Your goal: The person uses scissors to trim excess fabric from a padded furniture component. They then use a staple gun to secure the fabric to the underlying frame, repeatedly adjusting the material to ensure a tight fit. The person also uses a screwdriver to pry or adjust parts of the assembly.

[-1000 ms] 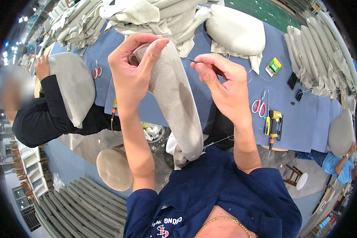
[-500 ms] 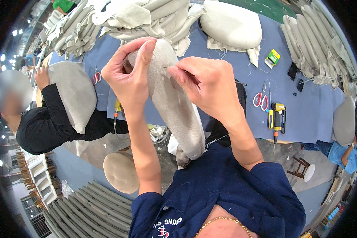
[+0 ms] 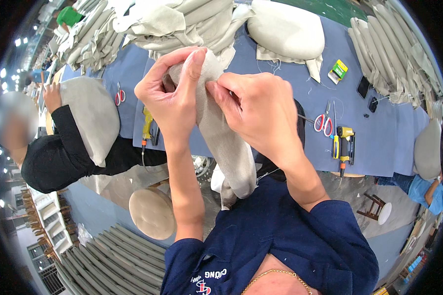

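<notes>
A grey fabric-covered cushion [image 3: 226, 142] stands on edge in front of me, its lower end against my navy shirt. My left hand [image 3: 174, 91] is closed around its upper end, thumb and fingers gripping the fabric. My right hand [image 3: 253, 101] is in a pinch, fingertips right at the cushion's side, close to the left hand. Whatever is between those fingertips is too small or hidden to make out. A loose fabric flap [image 3: 227, 195] hangs at the cushion's lower end.
On the blue table [image 3: 305, 108] lie red-handled scissors [image 3: 323, 125], a yellow screwdriver [image 3: 335, 146], staple guns [image 3: 347, 143], a phone [image 3: 363, 87] and a small green-yellow box [image 3: 337, 72]. Cushion covers [image 3: 182, 24] pile up behind. A co-worker [image 3: 59, 142] at left holds another cushion [image 3: 91, 115].
My left hand and the cushion's upper end have shifted slightly right. The right hand's fingertips have come closer against the fabric, near the left thumb.
</notes>
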The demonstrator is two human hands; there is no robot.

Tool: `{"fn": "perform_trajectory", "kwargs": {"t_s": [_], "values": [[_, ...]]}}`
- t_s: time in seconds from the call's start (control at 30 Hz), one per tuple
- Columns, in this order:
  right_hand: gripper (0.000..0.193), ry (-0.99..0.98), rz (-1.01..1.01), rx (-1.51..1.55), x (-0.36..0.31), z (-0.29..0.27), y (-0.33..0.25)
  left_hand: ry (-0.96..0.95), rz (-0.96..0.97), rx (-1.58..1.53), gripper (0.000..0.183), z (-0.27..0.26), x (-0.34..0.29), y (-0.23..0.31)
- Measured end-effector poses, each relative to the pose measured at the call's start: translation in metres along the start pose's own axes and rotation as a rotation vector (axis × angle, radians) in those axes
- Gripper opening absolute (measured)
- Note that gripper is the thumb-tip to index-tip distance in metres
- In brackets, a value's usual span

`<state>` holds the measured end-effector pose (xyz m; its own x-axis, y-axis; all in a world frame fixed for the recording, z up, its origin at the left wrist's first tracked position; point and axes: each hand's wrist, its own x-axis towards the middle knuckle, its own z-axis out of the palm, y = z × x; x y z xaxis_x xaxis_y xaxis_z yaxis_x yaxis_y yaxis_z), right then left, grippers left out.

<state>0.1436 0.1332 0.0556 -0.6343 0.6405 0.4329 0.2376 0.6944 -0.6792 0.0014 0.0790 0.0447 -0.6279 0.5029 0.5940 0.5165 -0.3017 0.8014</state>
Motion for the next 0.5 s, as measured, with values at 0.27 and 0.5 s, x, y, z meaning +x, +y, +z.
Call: {"fn": "perform_trajectory", "kwargs": {"t_s": [0.27, 0.5], "values": [[0.025, 0.029, -0.016, 0.797, -0.004, 0.042, 0.042, -0.027, 0.055, -0.06, 0.014, 0.0, -0.001, 0.002], [0.025, -0.026, -0.094, 0.277, 0.002, 0.014, 0.03, 0.01, 0.091, 0.033, 0.016, -0.003, -0.002, 0.001]]}}
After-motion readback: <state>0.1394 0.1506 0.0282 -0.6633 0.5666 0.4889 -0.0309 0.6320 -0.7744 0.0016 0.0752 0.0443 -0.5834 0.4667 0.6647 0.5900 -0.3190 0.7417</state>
